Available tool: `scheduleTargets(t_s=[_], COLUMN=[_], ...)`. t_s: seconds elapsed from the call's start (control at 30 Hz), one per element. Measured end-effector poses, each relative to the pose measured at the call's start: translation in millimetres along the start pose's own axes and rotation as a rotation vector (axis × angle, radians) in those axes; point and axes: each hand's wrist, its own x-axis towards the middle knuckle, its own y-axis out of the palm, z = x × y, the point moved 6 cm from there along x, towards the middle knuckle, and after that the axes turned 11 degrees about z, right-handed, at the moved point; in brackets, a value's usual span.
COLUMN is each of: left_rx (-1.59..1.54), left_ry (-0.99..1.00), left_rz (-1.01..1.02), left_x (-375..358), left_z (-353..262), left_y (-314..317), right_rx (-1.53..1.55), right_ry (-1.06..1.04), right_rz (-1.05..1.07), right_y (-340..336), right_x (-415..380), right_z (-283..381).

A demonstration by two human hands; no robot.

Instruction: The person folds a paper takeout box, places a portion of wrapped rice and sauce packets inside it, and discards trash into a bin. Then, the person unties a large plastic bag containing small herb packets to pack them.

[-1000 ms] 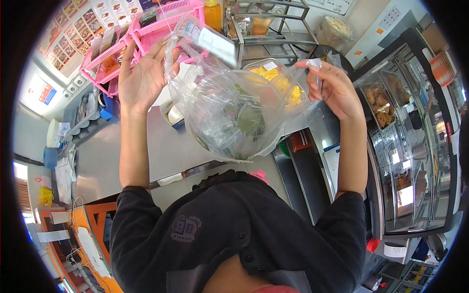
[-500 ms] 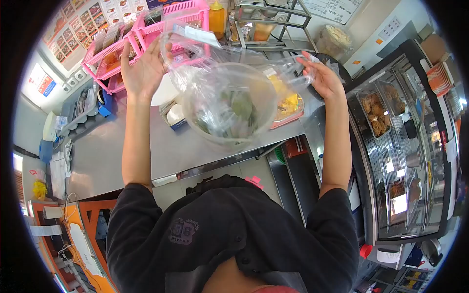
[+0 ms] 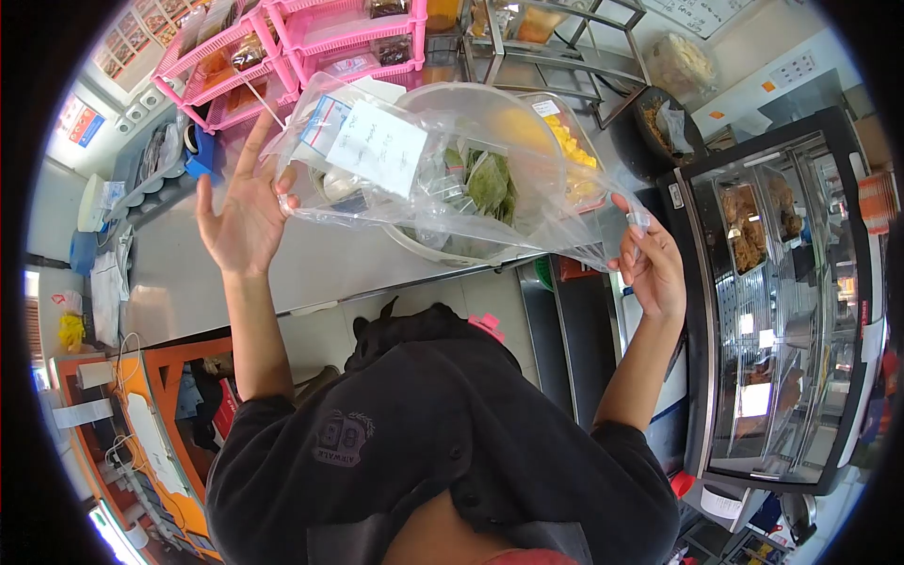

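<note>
A clear plastic bag (image 3: 377,205) is stretched between my two hands, over a large round translucent tub (image 3: 480,102). My left hand (image 3: 243,218) pinches its left edge with the lower fingers while the thumb and index finger spread out. At the right, my right hand (image 3: 652,259) has its fingers closed on the other end of the bag. A white label with handwriting (image 3: 377,146) lies against the plastic. Green leaves (image 3: 490,184) show inside the tub, partly behind the bag.
Behind the tub are pink plastic baskets (image 3: 353,36) and a metal rack (image 3: 546,58). A tray of yellow pieces (image 3: 574,146) sits right of the tub on the steel counter (image 3: 179,273). A glass display case (image 3: 772,311) with fried food stands at the right.
Both hands have come lower and nearer, pulling the bag wide and flatter over the tub. The label now faces up. The view has shifted, and the leaves show more clearly.
</note>
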Motion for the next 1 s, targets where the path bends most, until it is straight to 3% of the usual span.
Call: scheduleTargets(t_s=[0.13, 0.27, 0.37, 0.57, 0.67, 0.73, 0.77, 0.87, 0.93, 1.0], left_rx=[0.069, 0.438, 0.752, 1.085, 1.361, 1.421, 1.447, 1.354, 1.369, 1.377], left_ry=[0.041, 0.008, -0.064, -0.187, -0.172, 0.009, 0.106, -0.143, -0.106, -0.141], left_rz=[0.026, 0.026, 0.019, 0.379, 0.331, 0.309, 0.297, 0.353, 0.416, 0.447], left_x=[13.0, 53.2, 84.3, 131.7, 149.0, 162.2, 166.3, 160.7, 159.1, 159.5], left_z=[1.4, -4.3, 8.0, 61.3, 105.6, 111.2, 111.1, 127.5, 144.9, 152.5], left_y=[6.3, 38.0, 62.8, 123.9, 111.7, 100.1, 98.5, 100.2, 96.8, 97.9], right_rx=[-0.016, -0.131, -0.301, -0.38, -0.407, -0.511, -0.56, -0.638, -0.584, -0.567], right_ry=[-0.064, -0.192, -0.196, -0.264, -0.379, -0.519, -0.516, -0.492, -0.454, -0.753], right_rz=[-0.07, -0.083, 0.026, 0.173, 0.245, 0.25, 0.217, 0.051, -0.147, -0.438], right_y=[-1.1, 13.7, 42.1, 76.8, 95.8, 95.4, 91.9, 73.1, 49.0, 36.1], right_x=[8.1, 32.7, 57.6, 98.9, 104.8, 107.7, 105.7, 93.0, 79.3, 54.9], right_z=[2.3, 28.8, 58.4, 88.0, 90.0, 93.2, 91.6, 78.8, 53.5, 30.2])
